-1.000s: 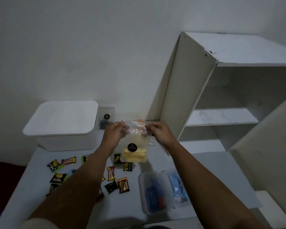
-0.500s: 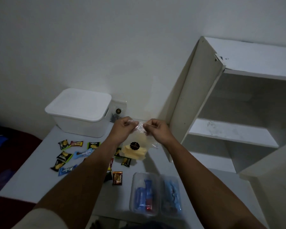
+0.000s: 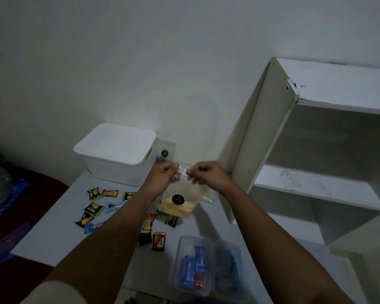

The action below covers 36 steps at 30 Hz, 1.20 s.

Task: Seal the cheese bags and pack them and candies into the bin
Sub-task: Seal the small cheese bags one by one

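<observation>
Head view, quick count first: two cheese bags are being seen here. One clear cheese bag (image 3: 180, 200) with yellow slices and a black round sticker is being held up over the table by its top edge, which is being pinched from both sides: the left hand (image 3: 162, 177) is gripping the left part of the edge and the right hand (image 3: 206, 175) the right part, fingers curled on the plastic. The second cheese bag (image 3: 166, 150) is being propped against the wall, just beside the white bin (image 3: 116, 154), which is being kept covered by its lid at the back of the table.

About a dozen wrapped candies (image 3: 92, 210) are being left scattered on the white table (image 3: 59, 238), some partly hidden by the left forearm, so an exact count isn't possible. A brown candy (image 3: 158, 240) is lying near a clear plastic container (image 3: 208, 266) with blue packets inside.

To the right, a white shelf unit (image 3: 316, 150) is being shown standing open, touching the table's edge. A plain white wall is being seen behind, dim lighting, dark red floor on the left.
</observation>
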Each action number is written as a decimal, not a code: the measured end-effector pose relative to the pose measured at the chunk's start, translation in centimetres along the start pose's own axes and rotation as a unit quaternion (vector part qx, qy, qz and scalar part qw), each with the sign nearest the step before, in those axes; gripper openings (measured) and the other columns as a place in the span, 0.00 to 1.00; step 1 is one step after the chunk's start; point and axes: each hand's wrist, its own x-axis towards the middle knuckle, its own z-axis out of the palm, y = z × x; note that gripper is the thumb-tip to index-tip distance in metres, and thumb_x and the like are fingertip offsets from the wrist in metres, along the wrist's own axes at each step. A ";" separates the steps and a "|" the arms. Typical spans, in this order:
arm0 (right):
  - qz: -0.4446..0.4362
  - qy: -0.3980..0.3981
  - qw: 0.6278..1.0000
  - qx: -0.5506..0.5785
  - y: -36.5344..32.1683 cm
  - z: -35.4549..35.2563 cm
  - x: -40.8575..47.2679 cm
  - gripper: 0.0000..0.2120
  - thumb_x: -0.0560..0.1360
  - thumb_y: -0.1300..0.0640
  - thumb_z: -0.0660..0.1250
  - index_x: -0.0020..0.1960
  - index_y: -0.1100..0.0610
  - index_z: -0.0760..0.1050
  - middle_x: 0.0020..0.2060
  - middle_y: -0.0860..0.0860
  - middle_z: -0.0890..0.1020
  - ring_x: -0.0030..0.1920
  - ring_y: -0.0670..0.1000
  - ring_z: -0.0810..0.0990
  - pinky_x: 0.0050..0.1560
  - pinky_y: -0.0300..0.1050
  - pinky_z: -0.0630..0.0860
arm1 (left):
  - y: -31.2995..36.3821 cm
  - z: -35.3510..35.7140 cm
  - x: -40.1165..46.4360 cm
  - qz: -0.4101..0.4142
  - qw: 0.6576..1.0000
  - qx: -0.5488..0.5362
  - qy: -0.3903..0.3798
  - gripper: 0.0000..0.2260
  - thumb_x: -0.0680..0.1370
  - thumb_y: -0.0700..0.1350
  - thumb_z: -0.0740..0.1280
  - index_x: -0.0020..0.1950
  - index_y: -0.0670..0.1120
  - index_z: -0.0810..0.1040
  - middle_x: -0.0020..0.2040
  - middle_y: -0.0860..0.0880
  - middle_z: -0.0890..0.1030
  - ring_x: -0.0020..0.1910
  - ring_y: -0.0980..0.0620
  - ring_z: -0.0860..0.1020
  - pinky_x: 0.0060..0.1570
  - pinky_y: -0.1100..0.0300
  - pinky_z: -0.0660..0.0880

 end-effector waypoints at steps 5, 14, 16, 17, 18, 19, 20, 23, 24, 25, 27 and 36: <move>-0.045 0.011 0.998 -0.033 -0.2 0.2 0.3 0.09 0.79 0.61 0.72 0.40 0.60 0.80 0.30 0.50 0.81 0.30 0.46 0.80 0.35 0.36 0.75 | 0.0 0.0 0.2 0.006 1.000 0.019 -0.007 0.13 0.83 0.48 0.65 0.45 0.42 0.81 0.41 0.47 0.81 0.39 0.57 0.81 0.52 0.54 0.82; 0.029 0.069 0.989 0.127 -0.1 1.0 0.3 0.07 0.78 0.57 0.73 0.43 0.59 0.81 0.36 0.52 0.86 0.36 0.52 0.83 0.41 0.45 0.81 | 0.3 1.7 -0.8 0.018 0.995 0.038 0.089 0.13 0.82 0.47 0.66 0.41 0.42 0.74 0.33 0.47 0.73 0.31 0.52 0.72 0.38 0.56 0.72; 0.020 0.056 0.987 0.148 -0.3 1.3 -0.1 0.07 0.78 0.58 0.73 0.45 0.60 0.82 0.38 0.55 0.86 0.36 0.52 0.84 0.40 0.44 0.80 | 0.4 2.2 -0.7 -0.002 0.999 -0.011 0.043 0.12 0.83 0.44 0.63 0.40 0.43 0.74 0.31 0.47 0.72 0.29 0.50 0.71 0.38 0.50 0.73; 0.015 0.050 0.988 0.148 -0.6 1.4 -0.4 0.07 0.78 0.57 0.73 0.45 0.60 0.82 0.37 0.55 0.86 0.36 0.50 0.84 0.37 0.41 0.79 | 0.5 2.5 -0.6 -0.007 0.999 -0.028 0.041 0.12 0.83 0.43 0.62 0.40 0.43 0.74 0.31 0.48 0.72 0.29 0.51 0.71 0.39 0.50 0.73; 0.011 0.040 0.988 0.149 -0.7 1.6 -0.7 0.07 0.78 0.56 0.72 0.45 0.60 0.81 0.38 0.55 0.85 0.36 0.50 0.84 0.34 0.39 0.77 | 0.7 2.7 -0.5 -0.010 0.998 -0.034 0.043 0.12 0.83 0.42 0.62 0.40 0.44 0.74 0.31 0.49 0.73 0.30 0.52 0.71 0.40 0.51 0.73; 0.010 0.029 0.987 0.159 -0.8 1.7 -0.9 0.08 0.79 0.54 0.72 0.46 0.59 0.81 0.39 0.56 0.86 0.38 0.53 0.85 0.34 0.39 0.78 | 0.8 2.9 -0.4 -0.009 0.998 -0.035 0.042 0.11 0.83 0.41 0.62 0.40 0.43 0.74 0.31 0.50 0.73 0.30 0.53 0.72 0.40 0.52 0.74; 0.009 0.020 0.985 0.170 -0.7 1.8 -1.1 0.09 0.79 0.52 0.71 0.47 0.58 0.81 0.42 0.57 0.86 0.42 0.56 0.86 0.36 0.40 0.79 | 1.0 3.1 -0.3 -0.008 0.999 -0.033 0.037 0.11 0.82 0.42 0.62 0.40 0.43 0.74 0.31 0.50 0.73 0.30 0.53 0.72 0.40 0.54 0.74; 0.015 0.021 0.982 0.187 -0.5 1.9 -1.3 0.14 0.80 0.45 0.68 0.48 0.56 0.81 0.47 0.60 0.86 0.47 0.60 0.86 0.44 0.46 0.81 | 1.3 3.2 -0.2 -0.009 0.999 -0.046 0.009 0.10 0.82 0.42 0.62 0.41 0.42 0.74 0.33 0.45 0.74 0.33 0.49 0.74 0.42 0.53 0.76; 0.019 0.023 0.981 0.193 -0.4 1.8 -1.3 0.16 0.81 0.44 0.67 0.49 0.57 0.81 0.48 0.61 0.86 0.47 0.60 0.85 0.45 0.46 0.81 | 1.4 3.2 -0.2 -0.012 0.999 -0.050 -0.001 0.10 0.82 0.41 0.61 0.41 0.42 0.75 0.34 0.43 0.74 0.35 0.47 0.75 0.44 0.52 0.77; 0.023 0.024 0.980 0.197 -0.3 1.7 -1.3 0.17 0.81 0.43 0.66 0.51 0.58 0.80 0.47 0.61 0.85 0.46 0.60 0.83 0.44 0.46 0.81 | 1.4 3.2 -0.1 -0.015 0.999 -0.052 -0.007 0.10 0.82 0.41 0.60 0.41 0.42 0.75 0.35 0.42 0.74 0.35 0.47 0.76 0.44 0.52 0.77; 0.022 0.025 0.979 0.201 -0.2 1.5 -1.3 0.15 0.82 0.45 0.66 0.50 0.57 0.80 0.44 0.60 0.84 0.45 0.58 0.81 0.37 0.40 0.78 | 1.5 3.2 0.0 -0.020 0.999 -0.046 -0.013 0.11 0.81 0.41 0.60 0.41 0.42 0.75 0.35 0.41 0.74 0.34 0.48 0.77 0.44 0.53 0.78; -0.005 0.018 0.984 0.175 -0.6 0.9 -0.7 0.06 0.80 0.58 0.70 0.48 0.60 0.83 0.42 0.58 0.86 0.43 0.56 0.85 0.45 0.48 0.82 | 1.9 2.9 0.0 0.004 0.999 -0.033 -0.022 0.19 0.83 0.52 0.64 0.45 0.35 0.76 0.37 0.43 0.77 0.38 0.51 0.79 0.42 0.60 0.81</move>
